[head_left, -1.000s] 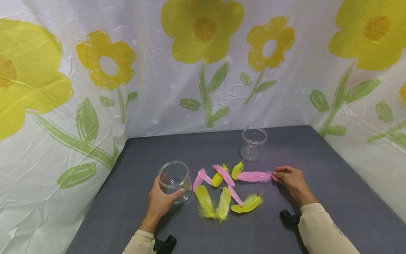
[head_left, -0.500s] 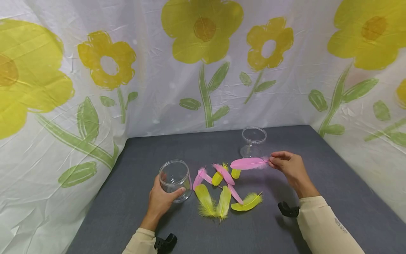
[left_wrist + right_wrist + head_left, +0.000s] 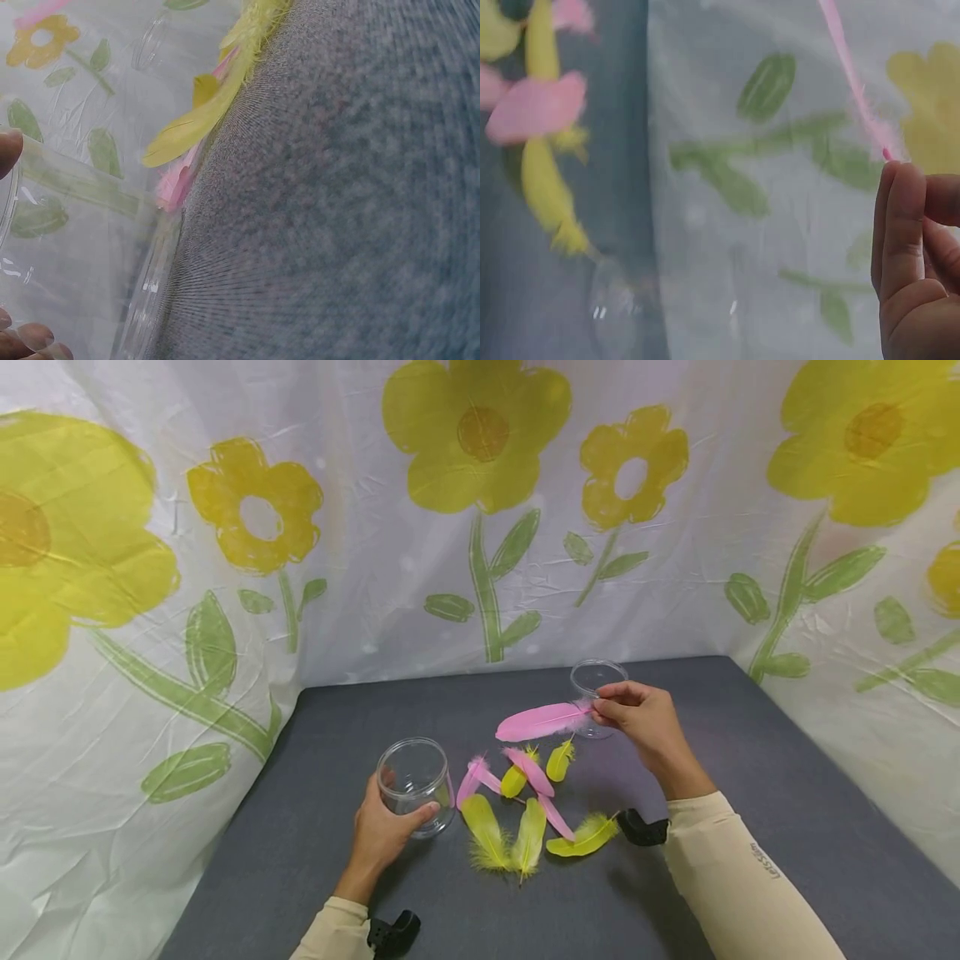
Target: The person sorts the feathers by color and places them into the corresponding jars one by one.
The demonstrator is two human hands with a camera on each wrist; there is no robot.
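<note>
My left hand (image 3: 384, 828) grips a clear round jar (image 3: 414, 777) from its left side, thumb across the near wall; the jar stands on the table with its mouth up. Between thumb and fingertips, my right hand (image 3: 645, 727) pinches the quill end of a pink feather (image 3: 536, 722), raised above the table and pointing left. A second clear jar (image 3: 588, 672) stands at the back, partly hidden behind the right hand. Loose feathers lie between the hands: several pink ones, such as a pink feather (image 3: 532, 772), and several yellow ones, such as a yellow feather (image 3: 486, 827).
The table has a dark grey cloth (image 3: 360, 718). Close behind it and at both sides hangs a white curtain (image 3: 360, 568) printed with yellow flowers. Black wrist straps (image 3: 393, 933) show below both hands.
My right hand has lifted the pink feather off the table and carried it left and back, in front of the far jar. The left hand and its jar have stayed put.
</note>
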